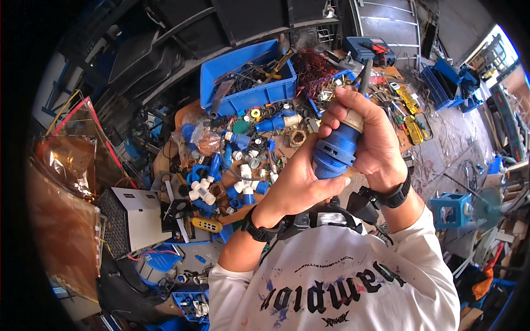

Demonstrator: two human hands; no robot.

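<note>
Raised above the cluttered table, a blue industrial plug connector (334,150) with a whitish end nut is held between both my hands. My left hand (301,185) wraps its lower blue end, thumb along the near side. My right hand (376,129) grips the upper part, its fingers curled round the whitish nut. Beyond that nut a dark grey tapered piece (365,76) sticks up; whether it is joined to the connector I cannot tell. On the table left of my hands lies a similar blue connector (273,122), and nearer lie white and blue branched fittings (202,191).
A blue crate (259,90) of cables and tools stands at the back, beside a tangle of reddish wire (316,65). Yellow tool sets (413,129) lie at the right. A white box (138,218) and a yellow socket strip (206,224) are at the left.
</note>
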